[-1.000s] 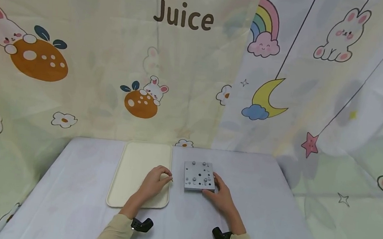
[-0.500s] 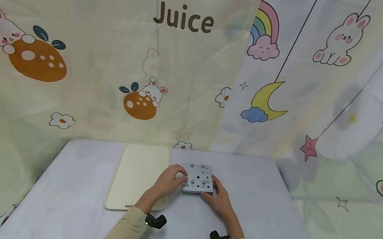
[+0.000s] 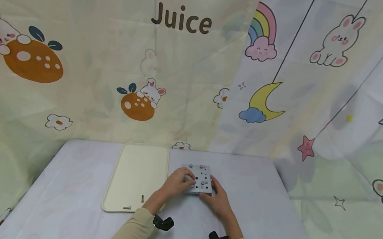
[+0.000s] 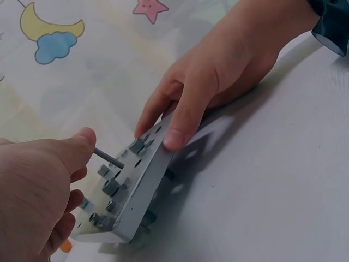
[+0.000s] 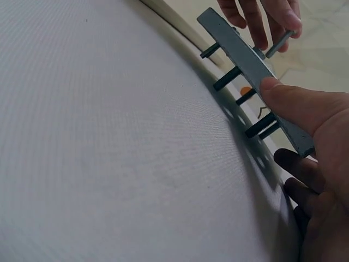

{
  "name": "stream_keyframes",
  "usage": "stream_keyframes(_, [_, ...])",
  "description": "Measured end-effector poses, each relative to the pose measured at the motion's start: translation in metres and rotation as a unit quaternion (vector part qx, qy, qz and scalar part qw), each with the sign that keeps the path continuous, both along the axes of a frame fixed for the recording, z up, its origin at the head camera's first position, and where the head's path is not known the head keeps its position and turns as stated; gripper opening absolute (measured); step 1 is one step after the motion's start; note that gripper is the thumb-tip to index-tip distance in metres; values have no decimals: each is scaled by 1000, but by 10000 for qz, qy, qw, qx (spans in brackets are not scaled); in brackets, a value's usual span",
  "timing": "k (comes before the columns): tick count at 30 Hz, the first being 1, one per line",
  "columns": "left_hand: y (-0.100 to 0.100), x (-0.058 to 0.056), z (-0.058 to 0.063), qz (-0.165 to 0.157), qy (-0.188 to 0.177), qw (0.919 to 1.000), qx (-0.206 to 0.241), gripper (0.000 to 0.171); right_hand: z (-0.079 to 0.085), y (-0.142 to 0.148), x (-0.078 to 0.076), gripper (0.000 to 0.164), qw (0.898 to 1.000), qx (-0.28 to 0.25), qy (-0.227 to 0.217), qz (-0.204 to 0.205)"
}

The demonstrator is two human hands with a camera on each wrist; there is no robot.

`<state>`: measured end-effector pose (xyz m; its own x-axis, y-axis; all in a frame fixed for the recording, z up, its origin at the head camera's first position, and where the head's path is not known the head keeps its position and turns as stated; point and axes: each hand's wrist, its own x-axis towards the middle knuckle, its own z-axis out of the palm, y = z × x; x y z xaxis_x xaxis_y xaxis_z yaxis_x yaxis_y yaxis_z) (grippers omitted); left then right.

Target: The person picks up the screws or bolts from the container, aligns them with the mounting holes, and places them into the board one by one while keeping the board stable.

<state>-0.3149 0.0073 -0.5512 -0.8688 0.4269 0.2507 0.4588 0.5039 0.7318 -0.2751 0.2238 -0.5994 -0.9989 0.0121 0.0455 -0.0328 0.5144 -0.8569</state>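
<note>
A grey metal plate (image 3: pixel 203 179) with holes and several bolts stands on the white table. My left hand (image 3: pixel 178 180) pinches a thin metal pin (image 4: pixel 109 158) between thumb and fingers over the plate's left part. The pin's lower end is at the plate's top face; whether it touches or enters a hole I cannot tell. Its upper end is hidden in the fingers. My right hand (image 3: pixel 219 198) grips the plate at its right side, thumb on the near edge. In the right wrist view, threaded bolt ends (image 5: pixel 227 79) stick out under the plate (image 5: pixel 240 52).
A cream tray (image 3: pixel 135 168) lies left of the plate. Two small metal screws, one lying sideways (image 3: pixel 127 207) and one pointing away (image 3: pixel 142 198), lie near its front edge. A printed cloth (image 3: pixel 92 67) hangs behind the table (image 3: pixel 242 170).
My left hand has moved right from the tray's right edge to over the plate, carrying the pin. Two screws in the tray have come into view. The right hand keeps its grip.
</note>
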Motion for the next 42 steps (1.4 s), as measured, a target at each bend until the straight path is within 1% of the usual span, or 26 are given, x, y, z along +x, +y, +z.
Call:
stream_keyframes(3, [6, 1, -1, -31, -68, 10000, 11, 6, 1, 0, 0, 92, 10000, -42, 11, 21])
stream_keyframes(7, [11, 3, -1, -123, -46, 9999, -20, 6, 2, 0, 2, 93, 9999, -115, -21, 60])
stream_keyframes(11, [14, 4, -3, -116, -58, 9999, -70, 7, 0, 0, 2, 93, 9999, -92, 33, 77])
stream_keyframes(14, [12, 3, -5, -54, -33, 9999, -80, 7, -1, -1, 1, 93, 9999, -103, 41, 102])
stream_keyframes(22, [9, 3, -5, -118, 81, 9999, 39, 8, 3, -3, 1, 92, 9996, -181, 109, 172])
stream_keyframes(28, [11, 3, -3, -190, 56, 9998, -11, 9, 4, -1, 2, 91, 9997, -197, 74, 103])
stream_keyframes(34, [13, 3, -2, -194, -50, 9998, -62, 10, 3, 1, 1, 91, 9997, -189, 81, 139])
stream_keyframes(42, [10, 1, -5, -326, -40, 9994, 110, 11, -1, 1, -1, 92, 9997, -158, 100, 141])
